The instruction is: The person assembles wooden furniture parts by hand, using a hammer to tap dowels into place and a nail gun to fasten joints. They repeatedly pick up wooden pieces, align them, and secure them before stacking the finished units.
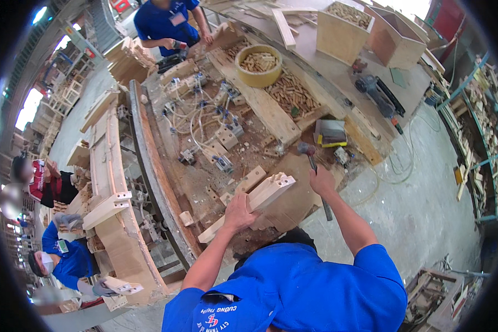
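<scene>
My left hand [239, 212] is closed around a pale wooden bar [270, 193] lying slantwise on the near part of the workbench. Small pegs, apparently wooden dowels [283, 177], stick up from the bar's far right end. In my right hand [321, 181] is a hammer [306, 148], gripped by its handle and raised to the right of the bar. Its dark head points away from me, and the handle's end shows below my fist. Just beyond the bar lies a shorter wooden block [250, 180].
Loose dowels [290, 91] fill a wooden trough beside a yellow tub [258, 78] of more dowels. Pneumatic clamps with hoses [199, 113] cover the bench's left part. A nail gun [379, 94] lies at the far right. Co-workers stand at the far side [163, 25] and left [72, 257].
</scene>
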`<move>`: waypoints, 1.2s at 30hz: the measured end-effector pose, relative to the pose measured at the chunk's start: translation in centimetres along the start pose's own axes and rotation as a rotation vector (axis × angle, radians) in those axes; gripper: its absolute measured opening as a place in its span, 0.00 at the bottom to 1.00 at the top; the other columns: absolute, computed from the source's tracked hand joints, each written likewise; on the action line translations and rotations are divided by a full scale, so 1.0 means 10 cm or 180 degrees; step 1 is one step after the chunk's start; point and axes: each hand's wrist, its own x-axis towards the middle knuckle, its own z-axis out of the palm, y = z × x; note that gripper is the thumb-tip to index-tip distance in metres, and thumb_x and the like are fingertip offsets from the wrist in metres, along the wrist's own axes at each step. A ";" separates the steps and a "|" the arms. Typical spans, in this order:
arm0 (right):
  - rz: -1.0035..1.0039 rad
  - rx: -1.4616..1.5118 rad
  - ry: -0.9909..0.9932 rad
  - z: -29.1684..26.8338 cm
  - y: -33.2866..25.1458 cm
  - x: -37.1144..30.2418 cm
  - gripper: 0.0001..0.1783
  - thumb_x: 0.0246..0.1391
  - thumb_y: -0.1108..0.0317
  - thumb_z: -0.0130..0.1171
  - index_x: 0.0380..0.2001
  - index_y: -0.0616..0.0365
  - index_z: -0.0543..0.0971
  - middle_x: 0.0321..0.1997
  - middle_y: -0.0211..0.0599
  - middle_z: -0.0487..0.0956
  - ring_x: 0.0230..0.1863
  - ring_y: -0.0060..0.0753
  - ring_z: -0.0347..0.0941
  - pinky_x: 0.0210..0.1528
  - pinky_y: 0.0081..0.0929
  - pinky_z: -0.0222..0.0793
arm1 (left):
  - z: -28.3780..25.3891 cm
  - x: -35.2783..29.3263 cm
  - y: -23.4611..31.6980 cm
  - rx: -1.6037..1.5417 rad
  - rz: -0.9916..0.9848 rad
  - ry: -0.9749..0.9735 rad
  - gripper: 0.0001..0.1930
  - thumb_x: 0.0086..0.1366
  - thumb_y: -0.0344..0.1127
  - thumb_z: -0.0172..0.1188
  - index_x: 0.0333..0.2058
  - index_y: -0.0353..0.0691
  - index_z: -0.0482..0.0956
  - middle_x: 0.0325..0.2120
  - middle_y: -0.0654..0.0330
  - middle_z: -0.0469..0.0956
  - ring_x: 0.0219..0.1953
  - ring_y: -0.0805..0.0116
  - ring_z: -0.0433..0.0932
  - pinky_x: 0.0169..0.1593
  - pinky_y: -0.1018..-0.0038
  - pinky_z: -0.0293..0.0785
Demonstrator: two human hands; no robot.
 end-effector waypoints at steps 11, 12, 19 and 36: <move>-0.2252 0.2911 -0.3207 -0.67 -0.86 -0.14 0.56 0.57 0.56 0.79 0.78 0.57 0.55 0.77 0.53 0.66 0.72 0.51 0.70 0.70 0.52 0.70 | -0.79 0.27 0.93 -0.2885 0.0643 0.0301 0.32 0.69 0.42 0.73 0.66 0.37 0.72 0.54 0.57 0.80 0.56 0.66 0.80 0.60 0.64 0.77; -0.2482 0.3100 -0.3216 -0.69 -0.99 -0.16 0.56 0.58 0.56 0.79 0.78 0.57 0.54 0.76 0.50 0.67 0.73 0.47 0.70 0.71 0.50 0.71 | -0.74 0.33 0.94 -0.3070 0.0577 0.0303 0.30 0.72 0.42 0.71 0.66 0.37 0.73 0.54 0.57 0.80 0.56 0.67 0.79 0.61 0.64 0.76; -0.2478 0.4002 -0.2541 -0.37 -1.25 -0.14 0.50 0.65 0.65 0.72 0.79 0.57 0.52 0.74 0.40 0.69 0.75 0.34 0.66 0.74 0.42 0.67 | -0.64 0.60 1.26 -0.3057 0.0504 0.1770 0.27 0.82 0.47 0.56 0.69 0.35 0.68 0.63 0.55 0.71 0.62 0.66 0.72 0.68 0.65 0.68; -0.2792 0.3405 -0.2029 -0.59 -1.38 0.05 0.34 0.63 0.71 0.59 0.71 0.56 0.65 0.58 0.43 0.77 0.57 0.33 0.76 0.59 0.34 0.75 | -1.24 0.59 0.64 -0.5020 -0.0275 0.1744 0.36 0.82 0.61 0.44 0.67 0.32 0.68 0.55 0.49 0.81 0.49 0.58 0.84 0.50 0.64 0.86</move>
